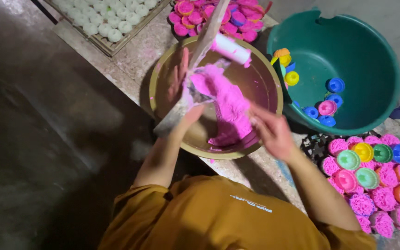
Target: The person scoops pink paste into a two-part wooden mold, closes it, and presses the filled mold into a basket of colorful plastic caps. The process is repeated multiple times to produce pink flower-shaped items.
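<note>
A: Obs. The left hand (181,90) grips a long flat scraper (199,55), fingers spread along the far face and thumb pressed on the near face. The blade slants across the left side of the brass-coloured bowl (163,69).

B: And the right hand (271,132)?

A: It is at the near right rim with the fingers curled toward the pink powder heap (228,102), which lies in the middle of the bowl. The fingertips touch the heap's edge; whether they pinch any of it cannot be told.

B: Other items?

A: A white cylinder (231,49) dusted pink leans on the far rim. A green tub (348,37) at far right holds small coloured cup moulds (334,85). Pink moulded cakes (385,199) sit at near right, some still capped with moulds. A tray of white pieces (107,23) sits at far left.

B: Step in hand?

A: Judged: gathering and working the powder in the bowl, with the scraper pushing and the right hand steadying.

B: Next move requires?

A: Judged: keeping the blade edge flush to the bowl wall so that the powder stays heaped rather than spilling over the rim.
</note>
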